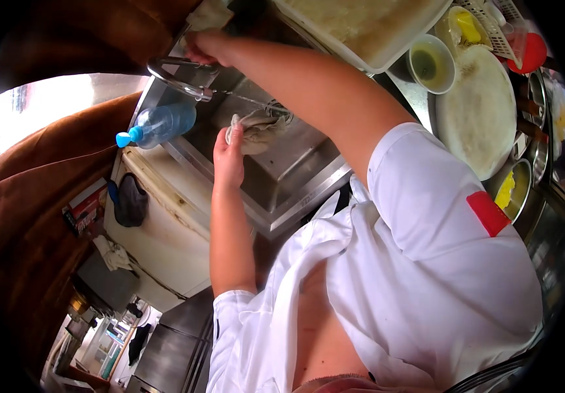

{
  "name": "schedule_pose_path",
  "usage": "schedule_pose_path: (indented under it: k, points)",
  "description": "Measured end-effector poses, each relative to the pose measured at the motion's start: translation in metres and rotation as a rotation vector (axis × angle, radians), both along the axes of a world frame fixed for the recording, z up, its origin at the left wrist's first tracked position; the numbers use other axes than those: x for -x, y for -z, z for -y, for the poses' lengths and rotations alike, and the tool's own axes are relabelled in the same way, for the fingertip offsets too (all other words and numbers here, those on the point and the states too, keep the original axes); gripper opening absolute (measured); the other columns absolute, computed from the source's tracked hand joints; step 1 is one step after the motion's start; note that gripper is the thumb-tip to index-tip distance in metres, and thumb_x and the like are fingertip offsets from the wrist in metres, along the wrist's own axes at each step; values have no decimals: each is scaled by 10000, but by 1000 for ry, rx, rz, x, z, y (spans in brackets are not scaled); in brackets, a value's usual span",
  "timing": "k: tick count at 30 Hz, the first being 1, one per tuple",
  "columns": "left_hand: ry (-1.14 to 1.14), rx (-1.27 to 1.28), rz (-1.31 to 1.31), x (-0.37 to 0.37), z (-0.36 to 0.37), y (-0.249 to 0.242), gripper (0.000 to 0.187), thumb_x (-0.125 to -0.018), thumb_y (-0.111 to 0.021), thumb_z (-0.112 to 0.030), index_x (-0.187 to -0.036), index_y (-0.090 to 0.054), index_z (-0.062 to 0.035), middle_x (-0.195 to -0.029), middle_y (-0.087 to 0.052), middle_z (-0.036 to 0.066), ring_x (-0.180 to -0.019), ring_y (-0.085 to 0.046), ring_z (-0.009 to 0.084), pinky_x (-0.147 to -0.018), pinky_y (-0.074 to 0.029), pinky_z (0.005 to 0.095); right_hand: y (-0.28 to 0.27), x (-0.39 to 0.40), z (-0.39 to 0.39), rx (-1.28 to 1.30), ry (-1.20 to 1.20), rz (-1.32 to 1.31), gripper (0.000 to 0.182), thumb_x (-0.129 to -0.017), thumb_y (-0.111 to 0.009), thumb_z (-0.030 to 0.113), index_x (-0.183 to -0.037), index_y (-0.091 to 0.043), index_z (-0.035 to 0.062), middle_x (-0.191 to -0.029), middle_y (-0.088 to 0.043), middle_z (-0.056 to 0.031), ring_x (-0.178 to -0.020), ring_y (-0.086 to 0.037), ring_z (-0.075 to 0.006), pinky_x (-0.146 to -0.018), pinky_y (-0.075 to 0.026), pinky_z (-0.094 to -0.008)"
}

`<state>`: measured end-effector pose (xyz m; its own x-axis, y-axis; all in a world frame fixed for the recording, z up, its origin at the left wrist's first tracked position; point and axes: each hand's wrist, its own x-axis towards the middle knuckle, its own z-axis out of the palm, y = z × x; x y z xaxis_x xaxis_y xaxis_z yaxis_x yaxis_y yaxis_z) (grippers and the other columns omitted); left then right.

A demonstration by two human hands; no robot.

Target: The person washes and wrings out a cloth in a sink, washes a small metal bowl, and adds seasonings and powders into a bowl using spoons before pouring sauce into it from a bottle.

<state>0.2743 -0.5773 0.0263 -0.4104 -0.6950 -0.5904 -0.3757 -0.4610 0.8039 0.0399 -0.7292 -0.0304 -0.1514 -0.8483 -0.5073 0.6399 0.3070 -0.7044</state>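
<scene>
My left hand (pixel 230 156) is closed on a wet, off-white cloth (pixel 259 133) over the steel sink (pixel 282 187). Part of the cloth hangs beyond my fingers, under a thin stream of water. The water runs from the curved metal tap (pixel 176 77). At the top, my right hand (pixel 208 47) has its fingers curled at the tap's base. The part of the tap under those fingers is hidden. Beside the sink, a clear blue bottle (pixel 168 124) with a bright blue cap lies tilted, close to the tap's spout.
A large white tub (pixel 377 64) stands past the sink, with a bowl of liquid (pixel 431 63) and a round pale board (pixel 477 111) nearby. A metal bowl (pixel 515 190) holds something yellow. A brown curtain (pixel 53 157) hangs at left, near a dark cloth (pixel 130 202).
</scene>
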Motion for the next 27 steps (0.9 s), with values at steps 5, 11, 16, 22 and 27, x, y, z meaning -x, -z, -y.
schedule_pose_path:
  k: [5, 11, 16, 22, 27]
  points:
    - [-169, -182, -271, -8, -5, -32, 278, -935, -688, -230, -1115, -567, -56, -997, -627, 12, -898, -591, 112, -776, -469, 254, -22, 14, -29, 73, 189, -180, 235, -951, -595, 313, -1021, -668, 101, -872, -700, -17, -767, -649, -126, -723, -542, -294]
    - [81, -10, -160, -13, 1, -30, 299, -859, -692, -79, -1117, -550, -25, -1017, -622, 44, -927, -586, 125, -823, -479, 276, 5, -20, -199, 358, -345, -964, 697, -738, -752, 171, -1366, -476, 50, -1207, -624, -121, -1097, -603, -236, -959, -483, -377]
    - [429, 278, 74, 7, 4, -36, 348, -770, -646, -4, -1109, -568, 8, -949, -624, 49, -873, -578, 122, -793, -492, 277, -31, -58, -249, 537, -461, -1294, 933, -675, -810, 210, -1478, -354, 75, -1277, -583, -173, -1186, -547, -324, -1035, -416, -427]
    - [856, 734, 287, 12, 9, -76, 507, -759, -569, 47, -1246, -547, -92, -1145, -645, 201, -1103, -590, 404, -893, -504, 429, -35, -32, -227, 374, -883, -1133, 449, -713, -753, 198, -1134, -634, 95, -1040, -683, -100, -1006, -620, -305, -857, -491, -432]
    - [761, 717, 392, 3, 8, -68, 767, -767, -600, 57, -1469, -333, -98, -1220, -601, 200, -1113, -611, 362, -900, -513, 410, -88, -11, -232, 258, -946, -1087, 402, -678, -801, 249, -1012, -663, 70, -995, -698, -132, -904, -664, -332, -758, -517, -432]
